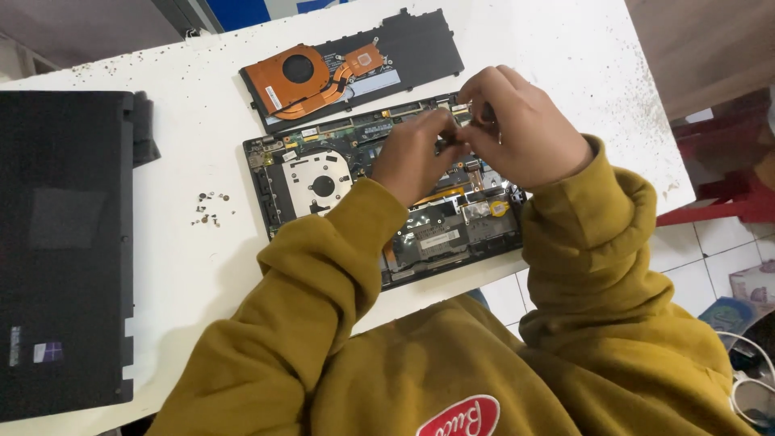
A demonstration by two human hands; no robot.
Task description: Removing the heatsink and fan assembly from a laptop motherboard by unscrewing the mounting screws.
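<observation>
An opened laptop base (323, 173) lies on the white table (186, 258), its circuit board and round fan well exposed. My left hand (416, 153) and my right hand (517, 125) meet over the board's upper middle, fingertips pinched together around some small part that the fingers hide. Both arms wear mustard yellow sleeves and cover the laptop's right half.
A black battery panel (412, 48) with a copper fan and heat pipe (311, 77) on it lies behind the laptop. Several loose screws (210, 206) sit left of it. A black laptop cover (60, 242) fills the table's left side. Red stool (726, 186) at right.
</observation>
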